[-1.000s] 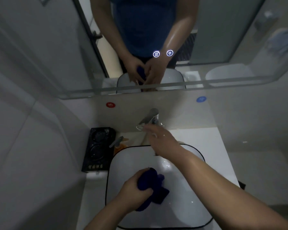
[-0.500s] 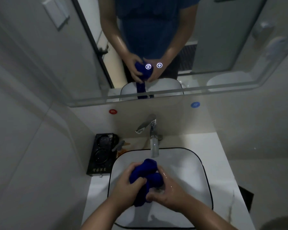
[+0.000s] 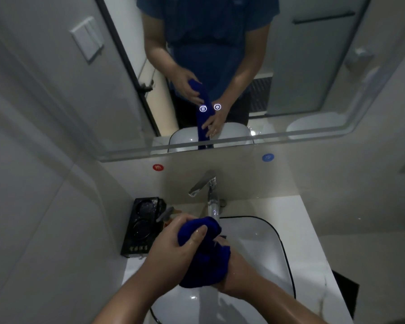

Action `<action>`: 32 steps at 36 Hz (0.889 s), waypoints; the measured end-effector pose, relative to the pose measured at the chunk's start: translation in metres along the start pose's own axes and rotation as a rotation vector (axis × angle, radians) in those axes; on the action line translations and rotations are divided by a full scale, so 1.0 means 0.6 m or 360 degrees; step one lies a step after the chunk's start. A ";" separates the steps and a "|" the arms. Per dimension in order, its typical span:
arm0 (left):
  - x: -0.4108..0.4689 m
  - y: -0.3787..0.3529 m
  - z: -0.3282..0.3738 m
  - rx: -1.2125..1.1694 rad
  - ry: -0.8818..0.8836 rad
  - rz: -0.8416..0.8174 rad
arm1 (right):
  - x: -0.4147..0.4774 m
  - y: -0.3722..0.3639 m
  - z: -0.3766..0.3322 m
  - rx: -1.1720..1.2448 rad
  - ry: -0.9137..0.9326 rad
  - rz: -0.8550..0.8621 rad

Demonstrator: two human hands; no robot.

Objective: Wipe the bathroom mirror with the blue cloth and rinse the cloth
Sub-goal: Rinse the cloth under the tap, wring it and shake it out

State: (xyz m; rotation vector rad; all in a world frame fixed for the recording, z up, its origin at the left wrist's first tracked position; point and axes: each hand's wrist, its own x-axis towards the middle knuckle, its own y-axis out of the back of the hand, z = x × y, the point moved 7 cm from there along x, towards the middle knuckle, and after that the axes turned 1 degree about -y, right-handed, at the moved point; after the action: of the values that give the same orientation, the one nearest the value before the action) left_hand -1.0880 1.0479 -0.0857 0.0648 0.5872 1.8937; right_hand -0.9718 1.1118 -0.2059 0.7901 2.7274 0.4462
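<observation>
Blue cloth (image 3: 205,258): soft, bunched into a thick wad, lower centre of the frame, over the basin and just below the tap.
Left hand (image 3: 173,251): wet, closed around the cloth's upper left, thumb across its top.
Right hand (image 3: 234,274): wet, gripping the cloth from the lower right, mostly hidden behind it.
Tap (image 3: 207,190): polished metal, angled lever, centre frame.
Basin (image 3: 262,244): glossy white, rounded square, thin black rim, set on a pale surface (image 3: 297,220).
Black tray (image 3: 143,225): glossy, two round wells, left of the basin; pale lettering on its front edge, illegible.
Mirror (image 3: 302,73): upper frame, two lit round icons at its lower centre.
Wall stickers: red (image 3: 158,167), blue (image 3: 268,157); characters unreadable.
</observation>
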 end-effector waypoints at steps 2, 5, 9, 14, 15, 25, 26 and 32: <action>-0.003 0.005 0.017 0.0021 -0.0040 -0.0070 | 0.003 0.004 0.024 -0.0364 -0.0039 -0.0031; -0.009 0.016 0.039 0.0207 -0.0129 -0.0088 | -0.002 0.023 0.055 -0.0953 -0.0362 -0.0294; -0.013 0.022 0.045 0.0310 -0.0148 -0.0144 | -0.005 0.063 0.041 -0.0727 -0.0617 -0.0164; -0.013 0.003 0.033 0.0298 -0.0182 -0.0200 | 0.003 0.036 -0.049 -0.0104 -0.0166 -0.0363; -0.012 0.002 0.026 0.0320 -0.0185 -0.0173 | 0.004 0.034 -0.048 -0.0039 -0.0258 -0.0399; -0.009 0.010 -0.089 0.0495 0.0270 -0.0374 | 0.001 0.100 -0.052 0.0316 -0.0485 0.0000; -0.009 0.003 -0.095 0.0508 0.0256 -0.0381 | 0.001 0.102 -0.062 0.0325 -0.0483 0.0028; -0.002 -0.068 -0.126 0.0201 0.0150 -0.0331 | -0.010 0.070 -0.135 0.0240 -0.0286 -0.0091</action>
State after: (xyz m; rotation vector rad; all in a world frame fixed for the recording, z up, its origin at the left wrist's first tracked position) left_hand -1.0762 1.0302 -0.1692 -0.0035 0.7484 1.6640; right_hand -0.9743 1.1245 -0.1156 0.7469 2.6297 0.1507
